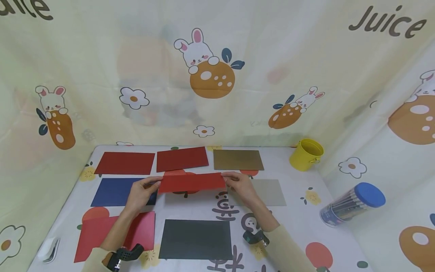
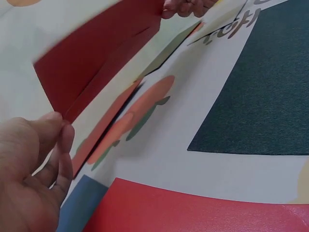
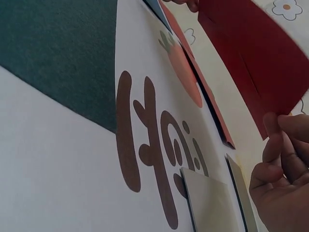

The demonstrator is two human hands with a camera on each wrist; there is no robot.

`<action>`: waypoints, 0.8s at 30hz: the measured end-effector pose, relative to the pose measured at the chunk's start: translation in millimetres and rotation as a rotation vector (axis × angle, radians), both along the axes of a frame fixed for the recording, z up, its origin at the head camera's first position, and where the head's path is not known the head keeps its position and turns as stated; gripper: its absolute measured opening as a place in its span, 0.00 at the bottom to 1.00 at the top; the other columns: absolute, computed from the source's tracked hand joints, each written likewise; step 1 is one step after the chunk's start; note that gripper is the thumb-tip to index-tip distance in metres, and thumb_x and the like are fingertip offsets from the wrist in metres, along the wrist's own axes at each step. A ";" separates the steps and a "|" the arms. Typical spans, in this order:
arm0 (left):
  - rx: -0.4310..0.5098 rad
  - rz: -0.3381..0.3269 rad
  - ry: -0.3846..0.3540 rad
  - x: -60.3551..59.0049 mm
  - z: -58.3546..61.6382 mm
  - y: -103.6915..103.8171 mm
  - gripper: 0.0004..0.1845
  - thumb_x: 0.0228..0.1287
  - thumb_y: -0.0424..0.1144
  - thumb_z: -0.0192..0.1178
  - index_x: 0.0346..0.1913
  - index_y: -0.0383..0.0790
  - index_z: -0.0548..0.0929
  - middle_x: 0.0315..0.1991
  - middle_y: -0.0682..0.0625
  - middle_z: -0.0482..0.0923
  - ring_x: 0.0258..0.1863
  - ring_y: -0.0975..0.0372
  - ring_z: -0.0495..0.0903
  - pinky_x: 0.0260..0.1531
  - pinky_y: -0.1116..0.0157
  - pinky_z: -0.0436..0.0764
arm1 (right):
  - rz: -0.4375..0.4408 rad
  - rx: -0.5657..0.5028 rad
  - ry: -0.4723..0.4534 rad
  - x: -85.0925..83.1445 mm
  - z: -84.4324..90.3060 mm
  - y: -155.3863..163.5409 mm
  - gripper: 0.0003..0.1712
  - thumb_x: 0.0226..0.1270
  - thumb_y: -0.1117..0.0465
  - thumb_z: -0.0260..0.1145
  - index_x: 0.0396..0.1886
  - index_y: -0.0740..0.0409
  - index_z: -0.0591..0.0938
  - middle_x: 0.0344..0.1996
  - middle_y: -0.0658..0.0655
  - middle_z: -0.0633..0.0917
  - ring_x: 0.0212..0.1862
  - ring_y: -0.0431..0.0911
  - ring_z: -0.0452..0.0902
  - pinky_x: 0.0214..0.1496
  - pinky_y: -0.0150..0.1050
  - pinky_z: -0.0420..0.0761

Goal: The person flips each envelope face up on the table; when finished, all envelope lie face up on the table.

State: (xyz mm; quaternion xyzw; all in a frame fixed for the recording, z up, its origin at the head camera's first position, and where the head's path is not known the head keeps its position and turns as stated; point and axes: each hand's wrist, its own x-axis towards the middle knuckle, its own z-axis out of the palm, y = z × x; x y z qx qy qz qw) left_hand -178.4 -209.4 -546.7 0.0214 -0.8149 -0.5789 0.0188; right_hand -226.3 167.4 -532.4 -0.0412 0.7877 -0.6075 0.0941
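Note:
Both hands hold a red paper rectangle (image 1: pixel 192 183) stretched between them, raised over the middle of the table. My left hand (image 1: pixel 140 194) pinches its left end between thumb and fingers, above a navy sheet (image 1: pixel 110 192). At the other end, my right hand (image 1: pixel 242 188) pinches the corner, over a pale grey sheet (image 1: pixel 270 193). In the left wrist view a long seam-like line runs along the underside of the red paper (image 2: pixel 96 58). The right wrist view shows the right thumb and fingertips (image 3: pixel 274 126) at its lower corner.
Two dark red sheets (image 1: pixel 124 163) and a gold sheet (image 1: pixel 238 160) lie along the back. Nearer are a pink sheet (image 1: pixel 145 230) and a dark green sheet (image 1: pixel 195 240). A yellow bucket (image 1: pixel 302 156) and blue-lidded tub (image 1: pixel 350 206) stand right; a white object (image 1: pixel 48 250) lies left.

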 end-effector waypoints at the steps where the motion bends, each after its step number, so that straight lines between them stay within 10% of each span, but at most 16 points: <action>1: -0.003 0.001 0.001 0.0 0.4 0.2 0.15 0.69 0.39 0.65 0.57 0.44 0.86 0.49 0.44 0.86 0.47 0.54 0.84 0.44 0.68 0.82 | -0.001 0.012 0.008 0.0 0.0 -0.1 0.14 0.72 0.59 0.66 0.54 0.49 0.87 0.50 0.56 0.87 0.43 0.49 0.78 0.38 0.35 0.76; 24: -0.012 0.008 -0.002 -0.9 2.6 3.2 0.18 0.68 0.48 0.66 0.55 0.43 0.86 0.45 0.45 0.87 0.46 0.54 0.83 0.46 0.65 0.83 | -0.039 0.048 0.034 0.2 -2.2 -2.1 0.15 0.68 0.51 0.70 0.51 0.49 0.88 0.47 0.50 0.87 0.45 0.51 0.78 0.43 0.38 0.79</action>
